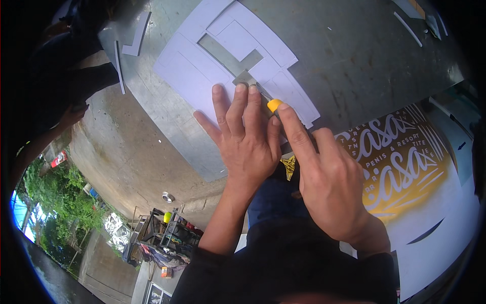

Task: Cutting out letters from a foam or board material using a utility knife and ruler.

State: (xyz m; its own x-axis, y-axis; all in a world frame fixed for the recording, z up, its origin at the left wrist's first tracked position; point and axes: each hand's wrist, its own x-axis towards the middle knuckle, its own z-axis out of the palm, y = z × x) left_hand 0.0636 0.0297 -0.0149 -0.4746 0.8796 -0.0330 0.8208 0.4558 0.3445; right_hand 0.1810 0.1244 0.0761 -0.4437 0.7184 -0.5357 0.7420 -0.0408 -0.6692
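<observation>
A white cut sheet (273,40) with rectangular openings and scored lines lies on the grey metal table top (334,61). My left hand (243,142) has its fingers stretched out on it, fingertips pressing a short metal straightedge (242,77). My right hand (329,182) grips a yellow-and-dark utility knife (274,105), index finger along its top. The blade rests beside the straightedge, near my left fingertips; its exact tip is hard to make out.
White offcuts (136,40) lie at upper left and upper right. Another person (71,76) in dark clothing stands at the left edge. At right is a large yellow-and-brown printed sheet (415,192). A cluttered rack (167,233) stands on the concrete lower left, with plants beyond.
</observation>
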